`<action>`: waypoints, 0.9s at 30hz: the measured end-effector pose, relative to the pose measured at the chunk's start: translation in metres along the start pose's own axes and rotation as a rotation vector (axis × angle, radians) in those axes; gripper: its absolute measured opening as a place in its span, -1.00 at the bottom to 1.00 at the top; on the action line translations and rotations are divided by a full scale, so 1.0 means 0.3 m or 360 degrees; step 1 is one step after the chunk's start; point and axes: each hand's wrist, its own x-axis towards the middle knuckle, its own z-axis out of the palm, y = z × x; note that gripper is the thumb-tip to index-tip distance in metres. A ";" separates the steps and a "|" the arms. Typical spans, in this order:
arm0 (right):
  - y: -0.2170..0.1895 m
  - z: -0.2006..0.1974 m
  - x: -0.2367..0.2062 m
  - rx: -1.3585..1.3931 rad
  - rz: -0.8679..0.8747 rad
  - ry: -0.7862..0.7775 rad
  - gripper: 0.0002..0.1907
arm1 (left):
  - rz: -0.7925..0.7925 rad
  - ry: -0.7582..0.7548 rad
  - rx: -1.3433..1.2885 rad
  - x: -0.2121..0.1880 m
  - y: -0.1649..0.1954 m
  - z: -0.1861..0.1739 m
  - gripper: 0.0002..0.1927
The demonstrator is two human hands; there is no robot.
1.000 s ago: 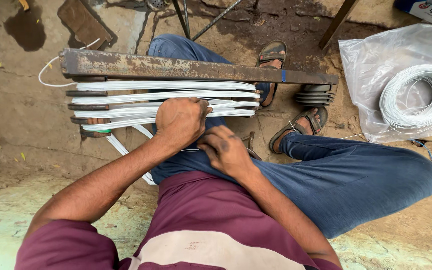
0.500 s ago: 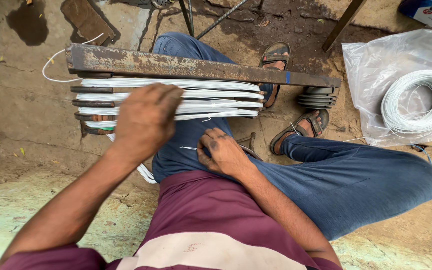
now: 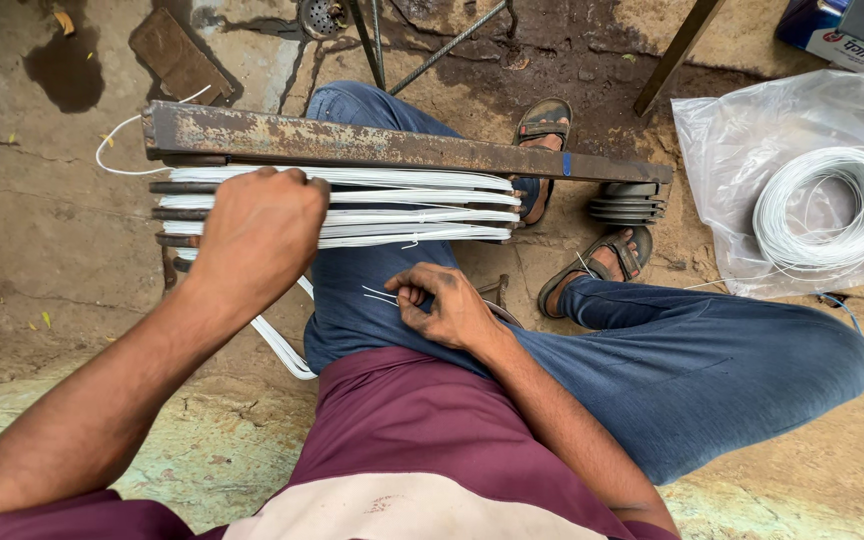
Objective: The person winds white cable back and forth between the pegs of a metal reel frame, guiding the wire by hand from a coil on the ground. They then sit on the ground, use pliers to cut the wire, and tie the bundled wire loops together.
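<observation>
- Nearest the camera, maroon shirt point(image 3: 422, 450) with a pale band at the hem, blue jeans point(image 3: 652, 370) over a bent knee.
- On the lap, nearer than the rusty iron bar point(image 3: 392, 145): right hand point(image 3: 447, 305), fingers pinched shut on thin white wire ends point(image 3: 380, 294) poking out toward the left.
- Nearer than the bar and left of it in the lap area: loose loop of white flat strip point(image 3: 282, 350) hanging down beside the thigh.
- Just under the bar, at its left part: left hand point(image 3: 257, 235), fingers curled closed over the bundle of white wire strands point(image 3: 412, 210), knuckles up, grip wrapped across several strands.
- Bundle stretched lengthwise right below the bar and along it, in several stacked rows, resting across the jeans.
- Bar itself lying crosswise over the legs, rust-brown, small blue mark near its right end.
- At the bar's left end: stray white wire tail point(image 3: 117, 150) curling out past the tip.
- At the bar's right end, just below: stack of dark round discs point(image 3: 630, 203).
- Near the bar's right half: two brown sandals point(image 3: 542, 125) on the feet, one beyond the bar, one nearer.
- Well to the right of the bar: clear plastic bag point(image 3: 722, 140) on the ground with a coil of white wire point(image 3: 822, 210) on it.
- Beyond the bar: thin metal rods point(image 3: 372, 45) and a flat brown piece point(image 3: 177, 55) on the dirt floor.
</observation>
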 end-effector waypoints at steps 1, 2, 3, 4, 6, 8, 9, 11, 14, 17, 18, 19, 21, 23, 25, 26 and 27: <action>0.001 -0.004 -0.002 -0.0016 -0.0033 0.0008 -0.77 | 0.0021 -0.0015 -0.0040 0.025 0.003 0.024 -0.94; 0.001 -0.010 -0.005 -0.0034 -0.0063 0.0014 -0.78 | 0.0102 0.0055 -0.0075 0.050 0.014 0.052 -0.93; -0.001 -0.020 -0.008 -0.0054 -0.0095 0.0020 -0.80 | 0.0181 0.0126 -0.0111 0.077 0.029 0.084 -0.93; -0.002 -0.034 -0.010 -0.0077 -0.0177 0.0138 -0.82 | 0.0261 0.0199 -0.0143 0.101 0.045 0.115 -0.92; -0.006 -0.074 -0.009 -0.0121 -0.0341 0.0375 -0.86 | 0.0332 0.0232 -0.0186 0.145 0.082 0.175 -0.91; -0.008 -0.119 0.002 -0.0259 -0.0353 0.0747 -0.88 | 0.0321 0.0196 -0.0219 0.174 0.100 0.219 -0.92; -0.008 -0.139 0.011 -0.0327 -0.0355 0.0935 -0.90 | 0.0283 0.0140 -0.0234 0.184 0.103 0.234 -0.92; -0.009 -0.157 0.034 -0.0432 -0.0349 0.0957 -0.89 | 0.0251 0.0134 -0.0295 0.196 0.098 0.249 -0.91; -0.011 -0.142 0.059 -0.0603 -0.0392 0.0939 -0.87 | 0.0251 0.0103 -0.0415 0.213 0.084 0.245 -0.86; -0.014 -0.109 0.070 -0.0631 -0.0471 0.0925 -0.82 | 0.0131 -0.0265 -0.0436 0.234 0.082 0.225 -0.77; -0.014 -0.102 0.070 -0.0616 -0.0488 0.0934 -0.80 | 0.0060 -0.0395 -0.0446 0.242 0.086 0.220 -0.77; -0.014 -0.099 0.070 -0.0627 -0.0531 0.0913 -0.80 | -0.0011 -0.0522 -0.0454 0.249 0.090 0.214 -0.76; -0.012 -0.096 0.070 -0.0654 -0.0610 0.0876 -0.79 | -0.0065 -0.0459 -0.0567 0.251 0.096 0.204 -0.81; -0.009 -0.097 0.069 -0.0570 -0.0544 0.0845 -0.80 | -0.0124 -0.0397 -0.0690 0.247 0.099 0.197 -0.82; -0.007 -0.096 0.067 -0.0622 -0.0527 0.0865 -0.81 | -0.0193 -0.0329 -0.0821 0.238 0.099 0.195 -0.81; -0.006 -0.094 0.066 -0.0719 -0.0542 0.0900 -0.81 | -0.0147 -0.0267 -0.0807 0.231 0.098 0.195 -0.79; -0.005 -0.094 0.066 -0.0818 -0.0560 0.0936 -0.81 | -0.0100 -0.0202 -0.0792 0.224 0.096 0.196 -0.77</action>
